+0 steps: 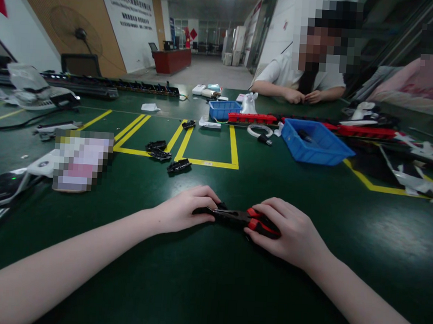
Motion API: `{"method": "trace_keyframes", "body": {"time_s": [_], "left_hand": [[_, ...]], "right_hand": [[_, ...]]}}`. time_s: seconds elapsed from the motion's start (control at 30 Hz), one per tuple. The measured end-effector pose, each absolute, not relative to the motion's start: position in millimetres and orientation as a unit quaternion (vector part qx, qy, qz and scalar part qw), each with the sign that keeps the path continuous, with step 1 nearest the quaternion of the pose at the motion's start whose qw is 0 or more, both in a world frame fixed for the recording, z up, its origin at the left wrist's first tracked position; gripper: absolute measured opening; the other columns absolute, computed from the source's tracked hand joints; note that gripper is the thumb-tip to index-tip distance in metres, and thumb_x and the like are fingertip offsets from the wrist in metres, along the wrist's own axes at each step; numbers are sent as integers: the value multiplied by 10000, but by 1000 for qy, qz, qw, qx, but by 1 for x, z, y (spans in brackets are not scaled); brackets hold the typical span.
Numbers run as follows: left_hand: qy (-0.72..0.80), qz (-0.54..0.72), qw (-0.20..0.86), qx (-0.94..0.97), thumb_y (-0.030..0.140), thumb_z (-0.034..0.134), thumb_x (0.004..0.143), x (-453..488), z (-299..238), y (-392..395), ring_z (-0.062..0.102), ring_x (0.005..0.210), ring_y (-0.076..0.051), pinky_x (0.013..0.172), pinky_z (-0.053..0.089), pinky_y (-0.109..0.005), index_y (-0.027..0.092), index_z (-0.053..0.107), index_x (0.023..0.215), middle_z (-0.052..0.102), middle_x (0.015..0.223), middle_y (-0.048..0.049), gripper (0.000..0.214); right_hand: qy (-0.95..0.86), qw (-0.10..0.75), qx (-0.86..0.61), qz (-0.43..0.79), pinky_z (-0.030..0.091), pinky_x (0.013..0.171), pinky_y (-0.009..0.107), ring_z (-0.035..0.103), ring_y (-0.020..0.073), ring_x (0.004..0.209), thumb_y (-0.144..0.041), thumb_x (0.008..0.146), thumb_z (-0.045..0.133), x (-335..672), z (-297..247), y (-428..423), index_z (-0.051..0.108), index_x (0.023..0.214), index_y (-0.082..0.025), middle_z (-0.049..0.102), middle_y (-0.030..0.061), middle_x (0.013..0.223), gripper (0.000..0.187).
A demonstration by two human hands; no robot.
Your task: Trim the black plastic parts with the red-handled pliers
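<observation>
In the head view, my right hand (285, 230) is closed around the red and black handles of a pair of long-nose pliers (235, 216). The jaws point left, toward my left hand (187, 209). Between the fingers of that left hand is a small black part (203, 210), mostly covered by them. The plier tips meet this part or lie right beside it; I cannot tell which. Farther off on the green table lie several similar-looking black pieces, one nearest me (179, 166) and others behind it (159, 149).
A large blue bin (315, 143) stands at the right, a smaller blue bin (224, 109) farther back. Red strips (252, 118) run between them. A phone on a stand (82, 163) is at the left. Yellow tape (209, 164) marks the table. A person (300, 84) sits across.
</observation>
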State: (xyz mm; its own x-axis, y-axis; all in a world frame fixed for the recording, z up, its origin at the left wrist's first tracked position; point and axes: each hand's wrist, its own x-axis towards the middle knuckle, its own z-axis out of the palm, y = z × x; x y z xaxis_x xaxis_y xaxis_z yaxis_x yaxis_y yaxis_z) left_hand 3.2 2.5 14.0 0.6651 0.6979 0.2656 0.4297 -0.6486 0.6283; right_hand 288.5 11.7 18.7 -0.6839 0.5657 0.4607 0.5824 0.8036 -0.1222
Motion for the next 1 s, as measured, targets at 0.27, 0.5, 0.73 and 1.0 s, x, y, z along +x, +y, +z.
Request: {"method": "trace_keyframes", "body": {"time_s": [0.27,0.5,0.73,1.0], "left_hand": [[323,252,272,871,149,627,895,3,13,4,592,1084,-199,944,508,-386,165,643,997,609,1158,-83,105],[326,250,284,866,163,633,894,4,14,4,590,1085,-202,943,504,-388,173,644,1009,605,1163,-81,116],[331,243,287,866,166,633,895,4,15,3,585,1099,-201,955,499,-383,170,638,1003,596,1180,-80,108],[324,246,290,866,168,632,896,4,14,3,582,1102,-199,954,501,-380,174,635,1008,590,1180,-79,111]], "right_hand": [[-918,244,-309,-32,533,657,353,634,219,787,-394,844,627,289,19,12,640,1023,-160,669,114,936,295],[-921,244,-298,-46,532,668,351,634,216,803,-408,840,635,294,19,17,638,1034,-161,673,113,958,313],[-922,250,-291,-56,547,703,361,645,225,855,-400,841,646,298,19,19,624,1078,-155,674,118,999,342],[-926,244,-285,-46,546,677,347,638,215,816,-389,845,639,297,20,17,631,1047,-139,671,121,960,321]]}}
